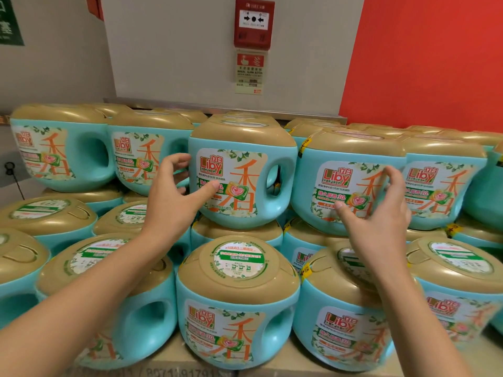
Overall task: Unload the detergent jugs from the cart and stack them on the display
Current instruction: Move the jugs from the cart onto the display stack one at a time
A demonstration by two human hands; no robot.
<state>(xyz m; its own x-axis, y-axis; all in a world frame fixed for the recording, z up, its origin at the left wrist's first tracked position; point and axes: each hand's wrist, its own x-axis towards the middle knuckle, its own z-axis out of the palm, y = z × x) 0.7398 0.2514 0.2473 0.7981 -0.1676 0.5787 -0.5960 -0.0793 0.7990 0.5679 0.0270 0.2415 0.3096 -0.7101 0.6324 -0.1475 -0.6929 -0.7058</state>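
Turquoise detergent jugs with gold lids and "Liby" labels are stacked in stepped rows across the display. One jug (242,170) stands at the middle of the top row, its handle hole facing right. My left hand (174,197) is open at that jug's left side, the thumb on its label and the fingertips at its edge. My right hand (381,210) is open in front of the neighbouring jug (351,172) on the right, fingers spread and touching its label. Neither hand holds a jug. The cart is out of view.
A lower front row of jugs (236,303) sits on a cardboard box (190,368) at the bottom edge. Behind the stack is a grey wall with a red fire alarm box (254,23) and a red wall panel (424,58) at the right.
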